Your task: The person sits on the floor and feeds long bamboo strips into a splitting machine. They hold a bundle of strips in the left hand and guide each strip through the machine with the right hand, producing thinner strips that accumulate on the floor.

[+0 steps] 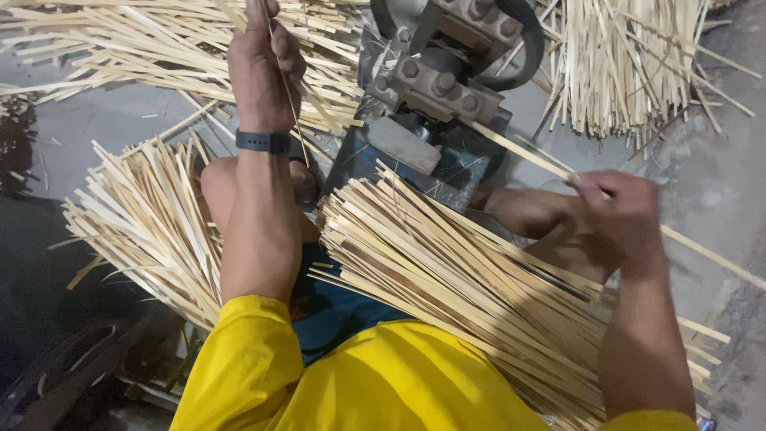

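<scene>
Left arm: I have it stretched straight ahead, yellow sleeve at the upper arm, dark band on the wrist.
Left hand (263,60): fingers pinched shut, knuckles toward me.
Right arm: bent, forearm bare.
Right hand (618,215): curled closed, held low.

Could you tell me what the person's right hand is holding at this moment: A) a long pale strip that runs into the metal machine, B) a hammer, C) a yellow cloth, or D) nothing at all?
A: the right hand is closed on a long pale strip whose far end reaches the metal machine.
</scene>
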